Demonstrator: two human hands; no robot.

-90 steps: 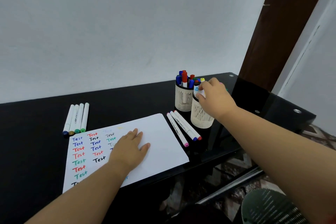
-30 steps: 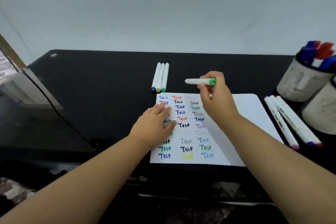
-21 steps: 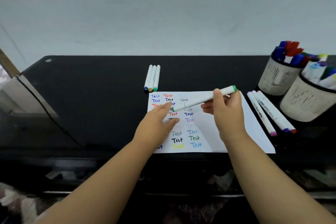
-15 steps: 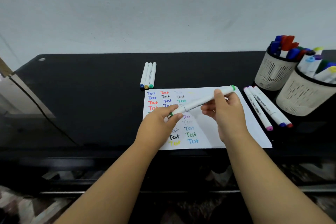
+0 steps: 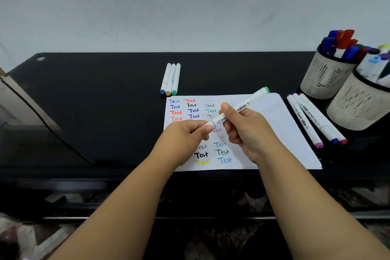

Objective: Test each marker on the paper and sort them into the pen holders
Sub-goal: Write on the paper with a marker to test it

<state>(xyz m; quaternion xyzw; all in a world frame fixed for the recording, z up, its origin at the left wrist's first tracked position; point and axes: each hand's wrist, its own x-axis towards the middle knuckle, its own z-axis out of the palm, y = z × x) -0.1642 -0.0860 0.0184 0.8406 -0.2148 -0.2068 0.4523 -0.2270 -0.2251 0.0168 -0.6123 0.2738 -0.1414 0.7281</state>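
Since a moment ago, my left hand (image 5: 185,133) has pinched the green marker's (image 5: 242,107) seven-o'clock cap for uncapping; right hand (image 5: 247,131) grips its barrel.

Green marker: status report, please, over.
Both hands on green marker: right hand grips barrel, left hand pinches cap end. Above paper. Nothing in the way.

Soft, even indoor light, faint shadows, wide-angle bowing at the edges, slight blur low down.
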